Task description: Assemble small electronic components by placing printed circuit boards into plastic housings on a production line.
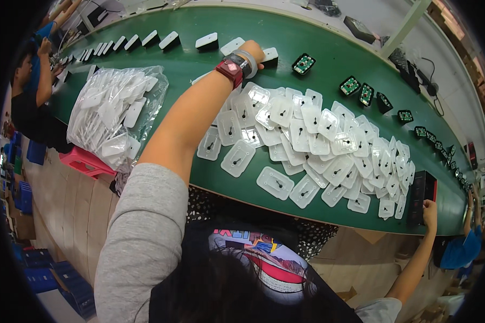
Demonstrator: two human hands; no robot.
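My left hand point(253, 52) reaches to the far side of the green table, its fingers curled down at a small black case with a white lid point(270, 54). The fingertips are partly hidden behind the hand. A wristband and a bracelet sit on that wrist. Far to the right, my right hand point(429, 211) grips the near edge of a black box point(421, 195) with red inside its rim. Between the hands spreads a loose heap of frosted white rectangular covers point(328, 145), each with a small black part in the middle.
Lidded cases point(169, 41) run in a row to the left. Open black cases with green circuit boards point(304, 64) line the far right. A clear bag of white covers point(113, 107) rests over a red stool point(86, 162). Other people point(35, 86) work at both table ends.
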